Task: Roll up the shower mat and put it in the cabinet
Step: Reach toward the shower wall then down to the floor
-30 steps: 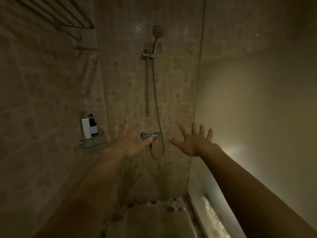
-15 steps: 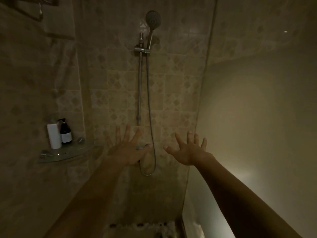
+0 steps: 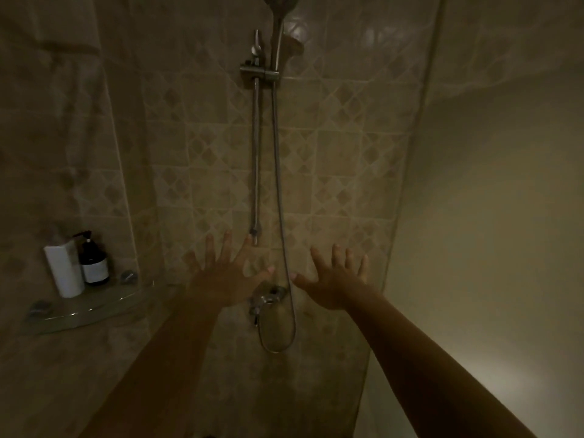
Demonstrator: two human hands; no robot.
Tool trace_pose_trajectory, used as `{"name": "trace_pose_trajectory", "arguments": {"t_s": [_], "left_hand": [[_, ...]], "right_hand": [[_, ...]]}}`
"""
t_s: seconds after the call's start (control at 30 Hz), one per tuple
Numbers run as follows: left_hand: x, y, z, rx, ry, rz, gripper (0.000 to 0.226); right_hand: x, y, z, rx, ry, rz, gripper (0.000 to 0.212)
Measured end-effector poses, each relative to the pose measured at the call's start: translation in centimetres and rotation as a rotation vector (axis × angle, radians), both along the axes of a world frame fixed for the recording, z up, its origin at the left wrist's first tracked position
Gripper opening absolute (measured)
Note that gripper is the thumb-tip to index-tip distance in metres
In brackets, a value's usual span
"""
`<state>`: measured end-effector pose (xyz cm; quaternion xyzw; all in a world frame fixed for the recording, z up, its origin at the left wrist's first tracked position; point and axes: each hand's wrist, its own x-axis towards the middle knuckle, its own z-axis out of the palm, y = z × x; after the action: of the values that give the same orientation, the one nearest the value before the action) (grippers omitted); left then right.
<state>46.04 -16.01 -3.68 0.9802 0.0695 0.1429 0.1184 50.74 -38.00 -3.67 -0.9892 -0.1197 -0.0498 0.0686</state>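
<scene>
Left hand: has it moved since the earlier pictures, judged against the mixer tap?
Yes, upward. The left hand was level with the mixer tap; now it is above it.

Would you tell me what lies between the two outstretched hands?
In the head view, the shower hose hangs between the left hand and right hand, with the mixer tap just below.

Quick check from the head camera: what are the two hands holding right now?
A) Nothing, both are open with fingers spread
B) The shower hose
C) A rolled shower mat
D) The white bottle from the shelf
A: the left hand and right hand are both stretched out with fingers spread and empty, and no mat is in view.
</scene>
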Motion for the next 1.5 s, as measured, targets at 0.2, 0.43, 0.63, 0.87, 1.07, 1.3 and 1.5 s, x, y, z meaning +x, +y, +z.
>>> {"name": "trace_pose_trajectory", "arguments": {"t_s": [0.2, 0.43, 0.63, 0.87, 1.07, 1.3, 1.5], "left_hand": [[8.8, 4.4, -0.8, 0.008, -0.032, 0.094, 0.094], [14.7, 12.5, 0.1, 0.035, -0.118, 0.336, 0.089], [15.3, 18.9, 0.7, 0.118, -0.032, 0.538, 0.096], [11.9, 24.7, -1.1, 0.082, -0.018, 0.787, 0.097], [6.6, 28.1, -2.1, 0.064, -0.022, 1.090, 0.102], [-3.9, 25.1, -4.3, 0.044, 0.033, 1.529, 0.105], [-14.7, 18.2, -4.6, -0.010, 0.123, 1.859, 0.104]], "right_hand": [[11.3, 4.4, 0.0, 0.051, -0.010, 0.120, 0.108], [21.0, 13.7, 0.5, 0.138, -0.075, 0.354, 0.099], [23.0, 23.2, -0.1, 0.236, -0.084, 0.553, 0.085], [24.0, 34.1, -0.3, 0.178, -0.017, 0.876, 0.089], [22.3, 42.6, -0.3, 0.213, 0.065, 1.166, 0.103], [12.3, 50.7, -1.5, 0.171, 0.058, 1.627, 0.102], [0.5, 51.2, -3.0, 0.134, 0.058, 1.887, 0.102]]}}
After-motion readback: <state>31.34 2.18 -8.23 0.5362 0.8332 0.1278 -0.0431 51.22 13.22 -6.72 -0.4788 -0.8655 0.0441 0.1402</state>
